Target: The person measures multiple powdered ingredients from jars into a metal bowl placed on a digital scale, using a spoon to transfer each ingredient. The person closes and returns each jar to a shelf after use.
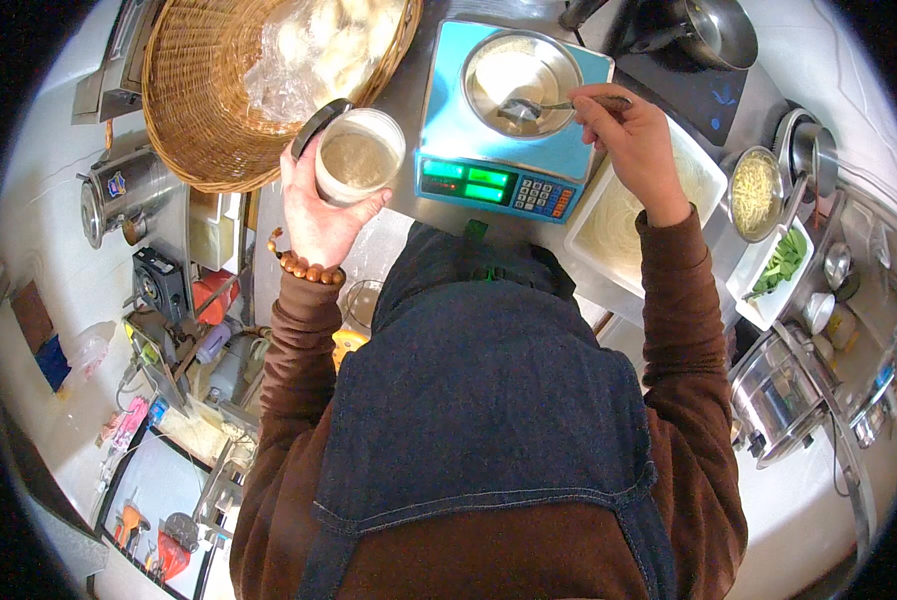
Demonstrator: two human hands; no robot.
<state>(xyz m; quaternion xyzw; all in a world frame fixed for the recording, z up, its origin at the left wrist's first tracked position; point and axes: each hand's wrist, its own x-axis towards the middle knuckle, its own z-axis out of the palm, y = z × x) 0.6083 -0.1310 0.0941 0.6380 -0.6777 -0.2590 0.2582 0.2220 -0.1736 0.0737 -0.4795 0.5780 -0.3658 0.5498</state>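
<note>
My left hand (pixel 324 214) grips a clear plastic jar (pixel 358 161) of greyish-brown powder, with a black lid (pixel 319 129) held against its side. In my right hand (pixel 617 139) is the handle of a metal spoon (pixel 553 106), its bowl inside a round stainless steel bowl (pixel 523 84). Pale powder lies along the far side of that bowl. Under it is a blue digital scale (pixel 448 105) with green displays lit and a keypad at its near edge.
A wicker basket (pixel 193 112) with plastic-wrapped pale items stands left of the scale. On the right are a white tray (pixel 647 217), a bowl of yellow shreds (pixel 756 193), a dish of green leaves (pixel 782 262), a dark pan (pixel 718 34) and a large steel pot (pixel 775 397).
</note>
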